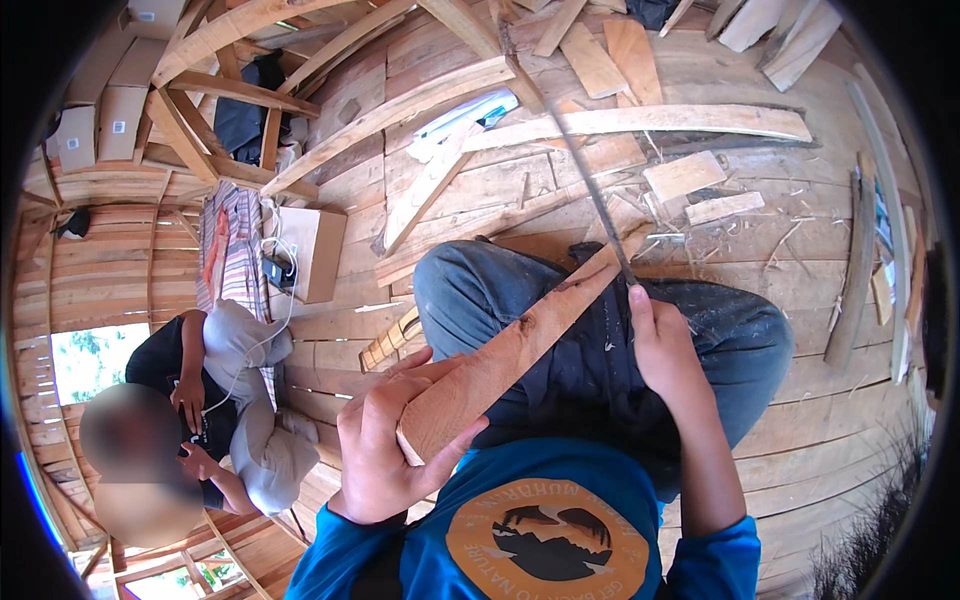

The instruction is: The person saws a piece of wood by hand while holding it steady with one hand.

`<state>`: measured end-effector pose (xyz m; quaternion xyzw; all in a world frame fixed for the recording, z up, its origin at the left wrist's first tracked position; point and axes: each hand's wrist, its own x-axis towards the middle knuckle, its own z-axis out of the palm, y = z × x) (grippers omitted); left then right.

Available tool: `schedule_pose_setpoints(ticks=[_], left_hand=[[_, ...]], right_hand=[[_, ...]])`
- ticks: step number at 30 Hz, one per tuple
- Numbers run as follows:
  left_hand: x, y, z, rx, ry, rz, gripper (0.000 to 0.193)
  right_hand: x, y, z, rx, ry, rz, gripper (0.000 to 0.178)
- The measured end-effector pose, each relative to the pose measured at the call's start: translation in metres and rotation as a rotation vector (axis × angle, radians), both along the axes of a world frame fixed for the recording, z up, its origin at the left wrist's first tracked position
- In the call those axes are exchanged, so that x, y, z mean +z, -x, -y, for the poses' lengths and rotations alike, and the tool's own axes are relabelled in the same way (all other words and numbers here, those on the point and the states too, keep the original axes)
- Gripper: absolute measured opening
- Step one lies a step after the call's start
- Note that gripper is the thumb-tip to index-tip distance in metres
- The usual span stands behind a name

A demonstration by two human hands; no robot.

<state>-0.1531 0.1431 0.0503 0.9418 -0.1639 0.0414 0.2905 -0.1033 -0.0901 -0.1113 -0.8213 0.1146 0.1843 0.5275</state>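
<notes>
My left hand [385, 430] is wrapped round the near end of a thick wooden beam [520, 345], thumb on one side and fingers on the other. The beam slants away to the right across my lap, with a dark knot in its face. My right hand [662, 335] is closed on a machete [590, 170], a long, thin, dark blade seen nearly edge-on. Its handle is hidden in my fist. The blade points away and slightly left, and near my hand it overlaps the beam's far end; whether they touch I cannot tell.
Wood offcuts [685, 175], shavings and a long pale board [640, 122] lie on the plank floor ahead. A timber frame [400, 120] stands at the far left. At left, a person [240, 400] sits near a cardboard box [308, 255]. More boards [855, 270] lie at right.
</notes>
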Motion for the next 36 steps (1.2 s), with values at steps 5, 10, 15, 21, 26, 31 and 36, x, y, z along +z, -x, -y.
schedule_pose_setpoints(ticks=[5,10,15,21,26,31,36], left_hand=[[-0.003,-0.005,-0.005,-0.072,0.029,0.019,0.045],[0.005,-0.013,-0.021,-0.183,-0.085,0.058,0.044],[0.009,-0.006,-0.022,-0.002,-0.17,-0.068,0.07],[0.001,0.008,-0.023,0.067,0.123,-0.151,0.097],[-0.022,0.008,-0.017,0.173,0.34,-0.021,0.083],[-0.032,-0.004,-0.005,0.011,0.471,0.289,0.054],[-0.026,0.002,-0.005,-0.054,0.296,0.328,0.038]], right_hand=[[0.011,0.003,-0.002,0.041,0.043,0.025,0.056],[0.05,0.031,-0.017,0.157,-0.171,0.103,0.048],[0.056,0.039,-0.024,0.242,-0.268,0.099,0.046],[0.057,0.043,-0.03,0.313,-0.31,0.098,0.045],[0.06,0.051,-0.038,0.395,-0.304,0.164,0.043],[0.061,0.047,-0.034,0.343,-0.319,0.181,0.04],[0.052,0.032,-0.026,0.242,-0.266,0.082,0.04]])
